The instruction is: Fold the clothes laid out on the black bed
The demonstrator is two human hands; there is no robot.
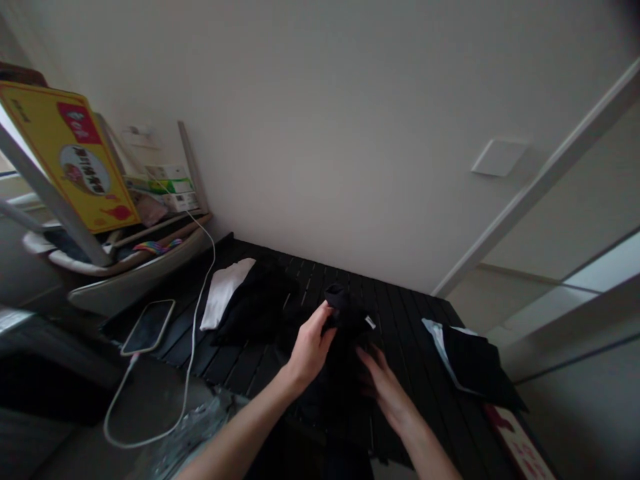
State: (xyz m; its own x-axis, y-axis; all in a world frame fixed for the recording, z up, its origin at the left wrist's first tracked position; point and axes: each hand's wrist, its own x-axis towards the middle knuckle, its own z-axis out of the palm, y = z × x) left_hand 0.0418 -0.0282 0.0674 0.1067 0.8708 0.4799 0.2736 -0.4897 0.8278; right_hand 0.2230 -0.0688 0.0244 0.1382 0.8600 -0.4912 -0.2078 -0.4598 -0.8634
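Observation:
A dark, bunched-up black garment [345, 360] lies on the black slatted tabletop [305, 273] in front of me. Its exact kind does not show. Near its upper edge my left hand [311, 341] pinches the cloth, with a rolled dark end [336, 294] standing up beyond the fingertips. My right hand [380, 381] grips the garment's right side, its fingers partly lost in the dark fabric. A small white label [370, 322] sticks out above my right hand.
Left of the garment lie folded black cloth [260, 307] and white cloth [225, 293]. A phone [149, 327] with a white charging cable [194, 320] rests at the left edge. A black-and-white packet [475, 360] sits at right. Clear plastic [193, 433] lies below left.

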